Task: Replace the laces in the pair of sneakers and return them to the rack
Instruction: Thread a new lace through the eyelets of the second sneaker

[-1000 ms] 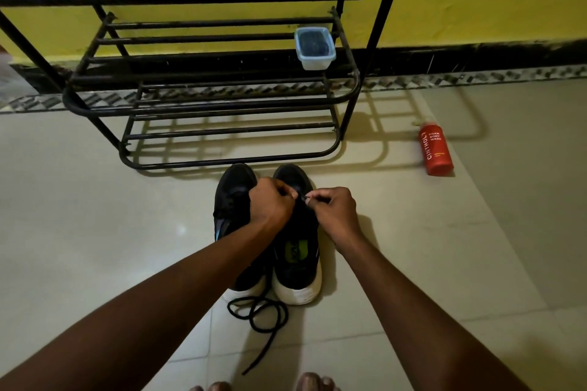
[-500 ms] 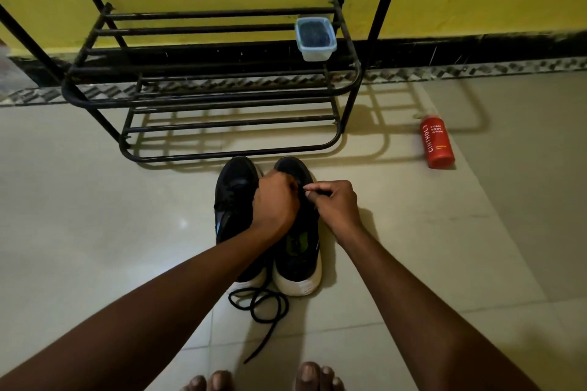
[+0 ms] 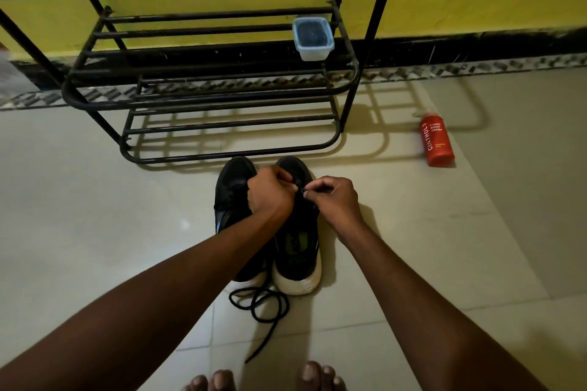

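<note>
Two black sneakers with white soles stand side by side on the floor, toes toward the rack: the left sneaker [image 3: 233, 197] and the right sneaker [image 3: 297, 247]. Both hands work over the lacing area of the right sneaker. My left hand [image 3: 270, 194] is curled over the eyelets and hides what it holds. My right hand [image 3: 333, 197] pinches a black lace tip between thumb and fingers. A loose black lace [image 3: 263, 311] lies coiled on the floor behind the heels. The black metal shoe rack [image 3: 222, 98] stands just beyond the toes.
A small clear plastic container [image 3: 313, 38] with dark contents sits on the rack's middle shelf at the right. A red bottle [image 3: 436, 143] lies on the tiled floor to the right. My bare toes [image 3: 263, 379] show at the bottom edge. A yellow wall backs the rack.
My right hand has drawn the lace tip in toward my left hand over the right sneaker. The sneakers and loose lace have stayed put.
</note>
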